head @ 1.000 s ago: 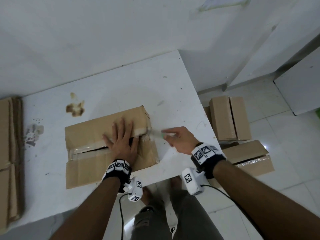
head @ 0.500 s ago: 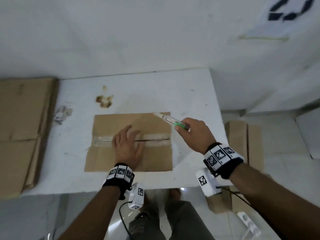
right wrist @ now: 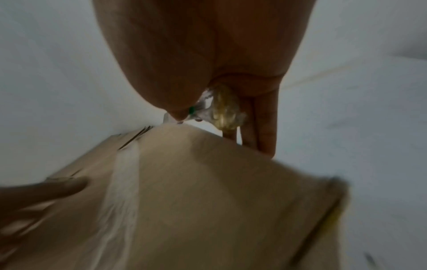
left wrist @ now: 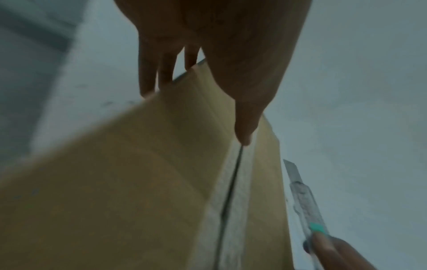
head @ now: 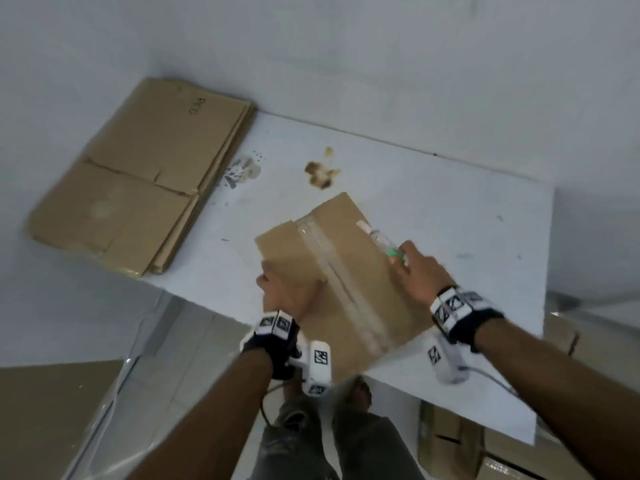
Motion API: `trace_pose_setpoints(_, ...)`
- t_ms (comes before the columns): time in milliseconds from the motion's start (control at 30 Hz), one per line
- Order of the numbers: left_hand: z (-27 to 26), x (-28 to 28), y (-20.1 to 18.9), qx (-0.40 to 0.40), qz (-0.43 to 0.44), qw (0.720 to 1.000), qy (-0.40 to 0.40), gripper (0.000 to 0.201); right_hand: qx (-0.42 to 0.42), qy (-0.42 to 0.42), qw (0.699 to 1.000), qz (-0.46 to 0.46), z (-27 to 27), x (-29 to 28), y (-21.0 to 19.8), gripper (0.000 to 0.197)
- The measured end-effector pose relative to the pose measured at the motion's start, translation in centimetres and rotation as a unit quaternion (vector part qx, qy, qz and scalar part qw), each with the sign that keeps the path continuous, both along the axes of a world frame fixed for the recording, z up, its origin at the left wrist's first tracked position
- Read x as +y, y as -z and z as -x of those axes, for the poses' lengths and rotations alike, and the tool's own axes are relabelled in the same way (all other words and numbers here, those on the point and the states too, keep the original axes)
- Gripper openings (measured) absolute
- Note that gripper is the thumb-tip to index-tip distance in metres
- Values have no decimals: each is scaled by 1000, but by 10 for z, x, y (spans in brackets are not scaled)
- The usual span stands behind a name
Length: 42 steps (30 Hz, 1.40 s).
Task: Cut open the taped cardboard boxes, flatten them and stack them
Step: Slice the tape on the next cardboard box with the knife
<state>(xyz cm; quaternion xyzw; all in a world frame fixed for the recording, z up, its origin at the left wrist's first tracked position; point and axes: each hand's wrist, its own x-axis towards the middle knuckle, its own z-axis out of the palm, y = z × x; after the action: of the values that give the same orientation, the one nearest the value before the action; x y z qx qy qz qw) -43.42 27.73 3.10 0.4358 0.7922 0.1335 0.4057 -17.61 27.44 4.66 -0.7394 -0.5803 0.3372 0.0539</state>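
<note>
Left hand (head: pixel 287 292) grips the near-left edge of the cardboard box (head: pixel 349 271): thumb on top by the tape seam, fingers wrapped over the edge per left wrist view. Right hand (head: pixel 420 271) is closed round a utility knife (head: pixel 384 242), clear body with green slider, blade out and pointing away along the box's right edge. Right-hand fingers also reach down past that edge; whether they press the box I can't tell.

Box sits on the white bench (head: pixel 450 216), near the front edge, near corner overhanging it, turned diagonally. Frames are motion-blurred.

Around it: below the bench, the person's legs and feet (head: pixel 360 396) on the tiled floor (head: pixel 156 358). More brown boxes (head: pixel 450 441) on the floor under the right end of the bench. On the bench top beyond the box, a brown stain (head: pixel 320 173) and a grey speckled smudge (head: pixel 242 171). Far left, a stack of flattened cardboard (head: pixel 138 178), several layers, well apart from the box, overhanging the bench's left end. White wall (head: pixel 311 46) behind.

Box look: brown corrugated, flat top, two flaps meeting at a centre seam under a clear glossy tape strip (head: pixel 341 285). Left wrist view shows a dark slit running down the seam. Tape wrinkled, catching light.
</note>
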Motion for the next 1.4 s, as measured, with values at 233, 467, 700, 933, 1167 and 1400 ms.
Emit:
trace_pose_setpoints(233,-34,59,6,220,88,902,361,155,261,82,955,115,19,-103,-6,11)
trace_pose_setpoints(467,-29,50,0,204,38,913,352,143,-155,-99,978,-94,-33,-13,-44,38)
trace_pose_setpoints(700,-14,46,0,161,21,917,365,138,-235,-215,939,-128,-1,46,-42,32)
trace_pose_setpoints(933,-1,62,-2,158,3,898,411,139,-234,27,959,-158,-79,27,-37,36)
trace_pose_setpoints(1167,-6,65,-1,190,-36,865,463,105,98,85,991,-34,-30,-15,-10,38)
trace_pose_setpoints(1400,-2,45,14,214,-167,919,287,44,447,230,856,124,40,-58,16,37)
